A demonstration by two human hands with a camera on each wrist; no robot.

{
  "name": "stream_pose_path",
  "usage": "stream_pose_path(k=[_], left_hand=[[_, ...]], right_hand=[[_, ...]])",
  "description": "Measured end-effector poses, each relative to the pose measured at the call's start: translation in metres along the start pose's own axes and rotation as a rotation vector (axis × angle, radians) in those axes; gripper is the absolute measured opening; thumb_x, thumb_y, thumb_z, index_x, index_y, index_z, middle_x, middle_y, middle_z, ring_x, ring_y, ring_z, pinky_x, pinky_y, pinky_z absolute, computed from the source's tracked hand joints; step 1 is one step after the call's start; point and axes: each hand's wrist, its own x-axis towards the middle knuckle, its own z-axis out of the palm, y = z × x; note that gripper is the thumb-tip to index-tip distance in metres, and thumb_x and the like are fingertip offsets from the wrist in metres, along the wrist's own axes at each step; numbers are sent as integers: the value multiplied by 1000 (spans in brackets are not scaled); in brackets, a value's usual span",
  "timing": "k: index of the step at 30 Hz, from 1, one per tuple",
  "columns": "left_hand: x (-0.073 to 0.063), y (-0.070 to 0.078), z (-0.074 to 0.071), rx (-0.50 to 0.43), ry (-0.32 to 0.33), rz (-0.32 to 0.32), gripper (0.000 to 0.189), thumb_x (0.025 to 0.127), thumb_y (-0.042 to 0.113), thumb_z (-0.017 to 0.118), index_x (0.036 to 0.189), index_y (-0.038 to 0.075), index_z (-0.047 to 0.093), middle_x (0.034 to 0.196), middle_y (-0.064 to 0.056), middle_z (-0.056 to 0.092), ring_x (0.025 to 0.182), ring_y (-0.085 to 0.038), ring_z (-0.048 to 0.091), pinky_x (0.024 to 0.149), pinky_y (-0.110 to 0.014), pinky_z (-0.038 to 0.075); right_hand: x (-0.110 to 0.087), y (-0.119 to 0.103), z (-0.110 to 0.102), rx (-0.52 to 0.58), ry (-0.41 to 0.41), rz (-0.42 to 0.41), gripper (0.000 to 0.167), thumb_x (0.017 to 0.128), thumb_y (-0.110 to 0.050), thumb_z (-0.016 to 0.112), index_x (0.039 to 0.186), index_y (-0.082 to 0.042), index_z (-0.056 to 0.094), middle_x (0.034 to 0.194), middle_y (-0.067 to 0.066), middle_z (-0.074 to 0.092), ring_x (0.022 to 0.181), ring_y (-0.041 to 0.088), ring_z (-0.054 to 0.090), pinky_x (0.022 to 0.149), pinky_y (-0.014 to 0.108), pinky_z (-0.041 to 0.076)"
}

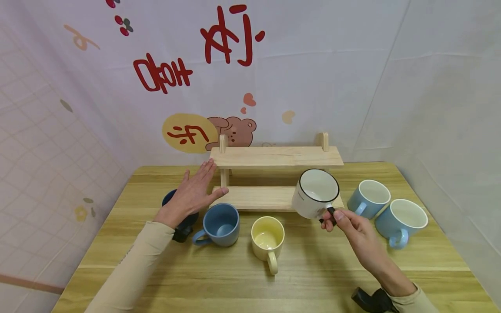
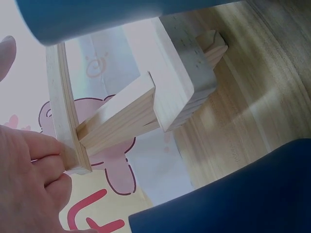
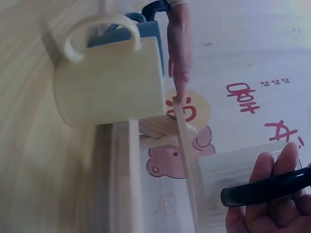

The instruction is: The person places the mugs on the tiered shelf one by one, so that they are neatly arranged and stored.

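Observation:
My right hand [image 1: 358, 237] grips the black handle [image 3: 265, 187] of a white enamel-style mug [image 1: 307, 204] with a dark rim. The mug is held tilted in front of the right part of a two-tier wooden shelf [image 1: 274, 156], its opening towards the head camera. My left hand [image 1: 193, 191] is spread, its fingertips touching the left end of the upper board; the left wrist view shows these fingers [image 2: 48, 167] against the board's edge. Below that hand stands a blue mug [image 1: 221, 243], and a dark blue mug [image 1: 169, 196] is partly hidden behind the wrist.
A yellow mug [image 1: 260, 250] stands in front of the shelf, handle towards me. On the right are a smaller light blue mug [image 1: 357, 198] and a larger one [image 1: 391, 224]. A printed cloth [image 1: 313, 78] hangs behind the wooden table [image 1: 219, 287].

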Motion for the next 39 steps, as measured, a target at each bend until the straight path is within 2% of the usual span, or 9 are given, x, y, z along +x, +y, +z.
stream_pose_path(k=[8,17,22,27,35,39], left_hand=[[-1,1,-1,-4,9,11,99,99,72,46,165,4,19,173,-12,10,159,-30,9,121,-69,4],[-1,0,0,-8,4,1,101,98,74,45,165,5,18,173,-11,9,159,-30,8,121,-68,4],[-1,0,0,-14,1,-1,100,98,74,45,166,5,17,173,-11,8,159,-29,7,122,-68,4],[-1,0,1,-14,0,-3,100,98,74,45,166,6,17,174,-10,8,159,-28,6,122,-68,4],[-1,1,1,-15,11,5,100,98,74,45,166,5,18,173,-11,10,159,-29,8,122,-68,4],[-1,1,2,-18,15,5,101,98,74,45,166,5,18,173,-11,9,159,-29,8,122,-68,4]], right_hand=[[19,-12,-1,-66,92,16,37,115,-19,39,112,8,65,94,11,65,106,15,66,97,19,46],[45,-20,2,65,137,-27,41,114,-19,40,111,17,60,93,9,61,106,23,61,100,24,42],[60,-21,1,93,165,-39,43,114,-22,43,112,18,59,92,7,62,105,23,62,102,25,43],[77,-17,-1,119,195,-46,47,113,-26,45,117,19,59,91,5,63,101,26,64,100,25,46],[100,-7,-5,159,198,-58,50,111,-31,48,121,17,58,93,10,62,100,23,63,103,24,45],[110,-2,-6,201,205,-64,49,111,-30,50,121,17,58,92,6,63,99,23,63,103,24,45]])
